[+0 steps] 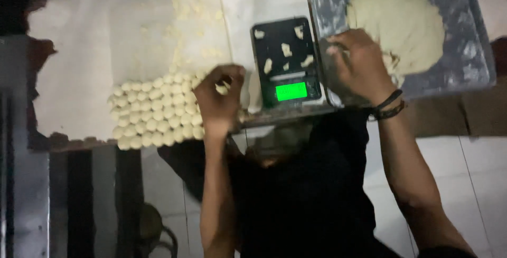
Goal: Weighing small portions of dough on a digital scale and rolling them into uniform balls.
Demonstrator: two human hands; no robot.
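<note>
My left hand [219, 99] is curled around a small piece of pale dough [222, 89] at the right edge of a tight block of several small dough balls [153, 113]. My right hand [359, 65] rests on the metal tray [475, 62], its fingers pinching at the lower left edge of a large flattened mass of dough [398, 23]. Between my hands stands a black digital kitchen scale [280, 52] with a lit green display [291, 91]; several small dough bits lie on its platform.
The dough balls sit on a white cloth-covered table [74, 78], with loose dough crumbs [195, 10] scattered further back. Dark bands circle my right wrist [390, 106]. Below the table edge are my dark clothing and a pale tiled floor [480, 179].
</note>
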